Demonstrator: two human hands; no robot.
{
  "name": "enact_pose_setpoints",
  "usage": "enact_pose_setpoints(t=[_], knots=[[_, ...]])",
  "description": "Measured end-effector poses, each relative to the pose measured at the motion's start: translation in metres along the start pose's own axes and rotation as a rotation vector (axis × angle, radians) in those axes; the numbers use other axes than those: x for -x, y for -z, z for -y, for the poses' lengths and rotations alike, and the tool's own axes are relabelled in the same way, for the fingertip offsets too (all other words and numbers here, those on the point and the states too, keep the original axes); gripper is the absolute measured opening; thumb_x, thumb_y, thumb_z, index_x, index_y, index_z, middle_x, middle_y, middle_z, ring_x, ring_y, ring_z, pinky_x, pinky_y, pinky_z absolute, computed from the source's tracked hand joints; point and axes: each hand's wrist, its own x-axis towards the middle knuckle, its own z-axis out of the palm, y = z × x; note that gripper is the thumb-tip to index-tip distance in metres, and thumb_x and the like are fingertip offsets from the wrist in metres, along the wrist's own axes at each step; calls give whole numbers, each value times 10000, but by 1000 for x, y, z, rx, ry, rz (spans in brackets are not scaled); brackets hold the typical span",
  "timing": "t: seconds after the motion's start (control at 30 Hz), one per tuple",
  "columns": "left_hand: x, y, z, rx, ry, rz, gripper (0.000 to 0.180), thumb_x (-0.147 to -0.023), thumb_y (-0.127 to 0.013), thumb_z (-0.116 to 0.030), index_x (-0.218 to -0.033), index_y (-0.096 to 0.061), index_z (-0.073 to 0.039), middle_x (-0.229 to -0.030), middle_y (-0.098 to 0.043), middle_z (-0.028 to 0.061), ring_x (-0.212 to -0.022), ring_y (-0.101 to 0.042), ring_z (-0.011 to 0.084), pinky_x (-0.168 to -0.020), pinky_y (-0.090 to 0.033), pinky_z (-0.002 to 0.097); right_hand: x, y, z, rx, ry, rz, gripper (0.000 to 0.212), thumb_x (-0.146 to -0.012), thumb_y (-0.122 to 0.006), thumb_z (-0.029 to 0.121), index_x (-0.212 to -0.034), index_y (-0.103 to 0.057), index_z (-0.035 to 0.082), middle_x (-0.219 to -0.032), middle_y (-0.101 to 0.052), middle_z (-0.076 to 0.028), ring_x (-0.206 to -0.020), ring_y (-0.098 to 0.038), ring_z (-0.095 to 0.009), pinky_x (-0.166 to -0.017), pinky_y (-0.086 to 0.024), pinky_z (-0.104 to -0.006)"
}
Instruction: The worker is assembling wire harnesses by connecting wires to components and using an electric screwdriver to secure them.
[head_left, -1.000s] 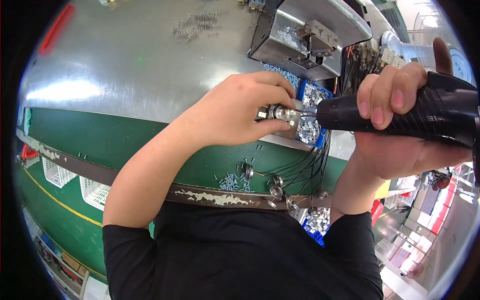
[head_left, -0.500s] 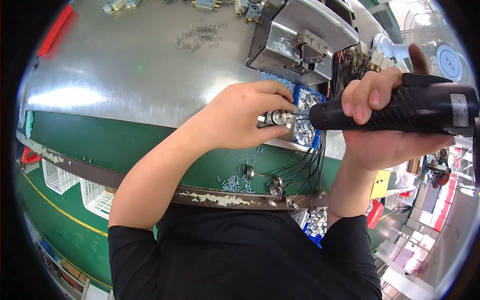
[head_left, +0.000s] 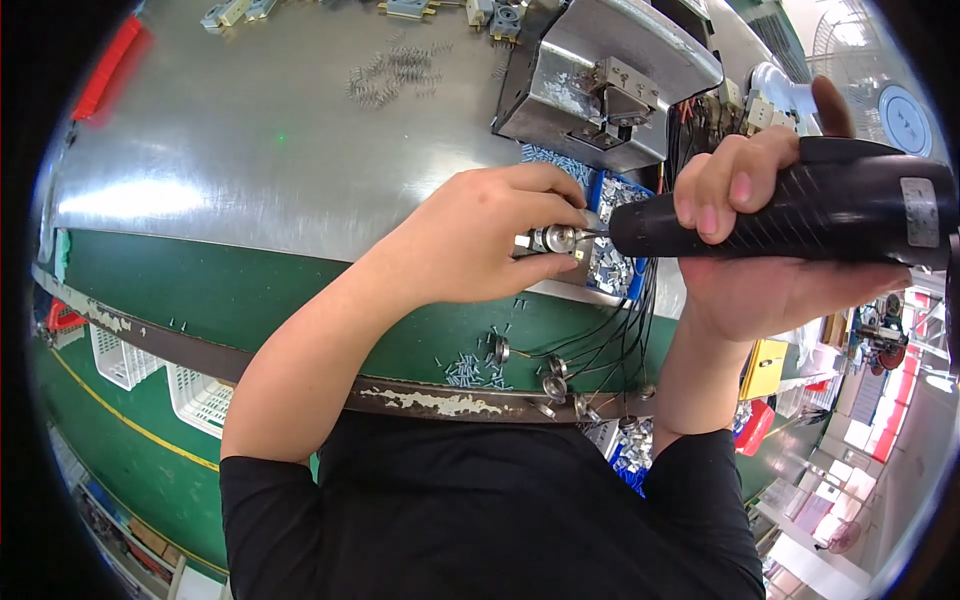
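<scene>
My left hand [head_left: 480, 235] pinches a small metal piece with a round silver cap [head_left: 560, 238] between thumb and fingers, just above the table's near part. My right hand [head_left: 745, 290] is wrapped round a black power screwdriver [head_left: 850, 210], held level with its nose to the left. The thin bit of the screwdriver reaches the right side of the capped piece; whether it sits in a screw is too small to tell. Under the tool's nose lies a blue tray [head_left: 637, 283] of small metal clips, partly covered.
A bent steel fixture [head_left: 560, 85] stands beyond my hands. Springs [head_left: 395, 72] lie on the steel tabletop [head_left: 230, 130]. Loose screws [head_left: 470, 372] and round metal parts on black wires [head_left: 555, 386] rest on the green mat [head_left: 290, 300] by the front edge. White crates [head_left: 200, 400] stand below left.
The screwdriver and my right hand have shifted slightly left, bringing the tool's nose closer to the capped piece. My left hand keeps its pinch almost unmoved.
</scene>
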Motion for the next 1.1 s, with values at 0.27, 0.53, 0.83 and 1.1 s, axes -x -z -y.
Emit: enact_pose_setpoints(t=[0.27, 0.53, 0.83, 1.1], knots=[[1, -1, 1, 6, 6, -4, 341, -789, -870, -97, -1102, -764, -14, -1181, -732, 137, -1020, -730, 324, -889, -593, 402, -5, 12, 12, 138, -20, 106, 1214, -853, -472, 946, -1602, -283, 10, -893, -550, -50, -613, -537, -151, -563, -449, -336], [1, 1, -6, -23, -43, -66, 411, -749, -908, -153, -1121, -772, -45, -1246, -720, 142, -1074, -725, 326, -916, -591, 396, -2, 4, 23, 139, -28, 122, 1200, -864, -500, 922, -1613, -280, 10, -891, -538, -45, -592, -536, -149, -544, -450, -340], [3, -7, -4, -26, -272, -187, 204, -768, -885, -193, -909, -774, -96, -1141, -751, 33, -970, -731, 260, -799, -583, 383, -4, 3, 28, 79, -15, 30, 1197, -854, -479, 940, -1586, -325, 6, -877, -541, -53, -594, -537, -156, -564, -454, -346], [8, 19, -18, 156, -229, 154, 192, -731, -901, -77, -862, -768, -33, -1169, -753, 117, -1312, -626, 384, -1018, -534, 486, -8, 5, 35, -5, -34, -94, 1198, -845, -461, 957, -1562, -364, 3, -864, -543, -60, -596, -538, -163, -582, -457, -352]])
